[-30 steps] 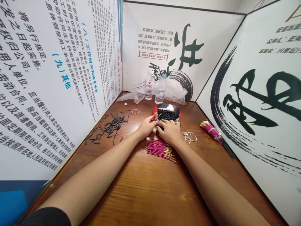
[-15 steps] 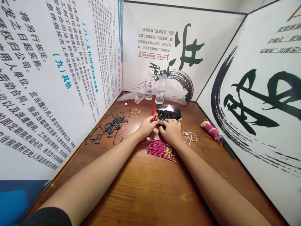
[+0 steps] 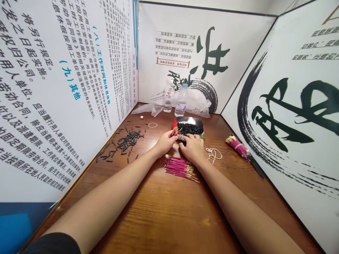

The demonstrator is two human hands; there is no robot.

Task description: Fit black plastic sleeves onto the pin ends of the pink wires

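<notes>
My left hand (image 3: 166,144) is closed on a small bunch of magenta wires with gold tips (image 3: 176,131), which point up beside the box. Close to its right, my right hand (image 3: 192,146) bends its fingers over the front of a small open box (image 3: 173,123). These fingers look closed; their tips and whatever they hold are hidden. Many short black sleeves (image 3: 189,128) fill the box. Below my hands, a row of magenta wires (image 3: 177,166) lies on the brown table (image 3: 156,201), most gold ends to the right.
Loose black sleeves (image 3: 129,140) are scattered at left, near a rubber band (image 3: 153,125). White string (image 3: 214,154) lies right of my hand, with a tied wire bundle (image 3: 237,146) beyond. Two bottles, one blue-capped (image 3: 181,100), stand behind the box. Printed panels (image 3: 182,21) enclose the table.
My right hand's fingers have shifted slightly, away from my left fingertips and onto the front of the box. My left hand has hardly moved and keeps its wires.
</notes>
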